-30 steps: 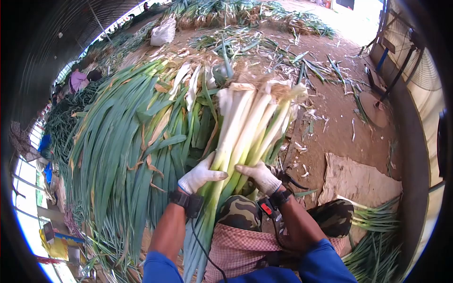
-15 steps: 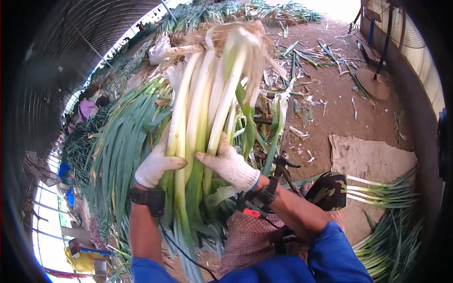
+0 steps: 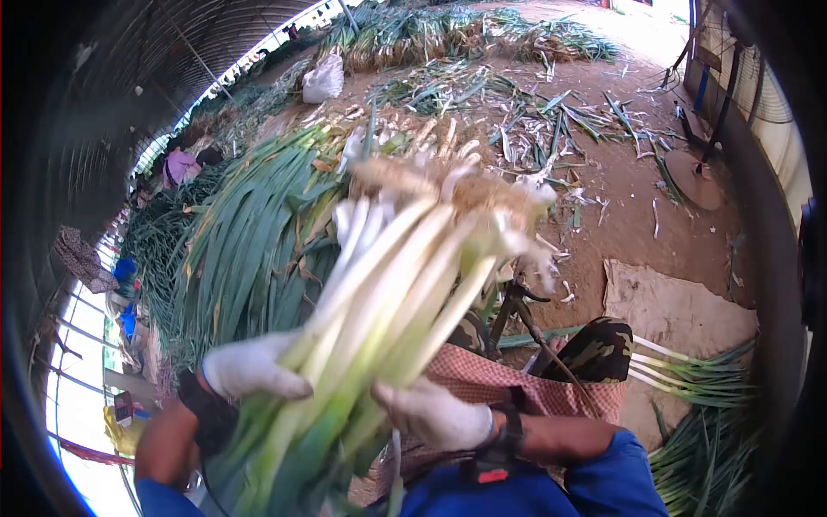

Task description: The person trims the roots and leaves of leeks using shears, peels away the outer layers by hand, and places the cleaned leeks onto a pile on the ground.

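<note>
A thick bundle of long green onions [image 3: 392,289] slants across the middle, roots up and to the right, dark leaves down toward my lap; motion blurs it. My left hand [image 3: 257,369], in a white knit glove, grips the left side of the bundle where the white stalks turn green. On the other side my right hand [image 3: 439,415], gloved alike, clasps the stalks with its thumb across the front. The fingers behind the bundle are hidden. Just behind it lies a heap of untrimmed green onions [image 3: 250,250].
At the right, cleaned green onions [image 3: 689,379] rest on a flattened cardboard sheet [image 3: 668,302]. A dark metal stand [image 3: 517,306] rises beside my knee. Peelings [image 3: 525,142] litter the dirt floor. Farther off are a white sack [image 3: 323,79] and a person in pink [image 3: 179,168].
Both hands have brought the bundle down and closer to my body. Its root end has dropped and tilted to the right, uncovering the white sack and the onions behind.
</note>
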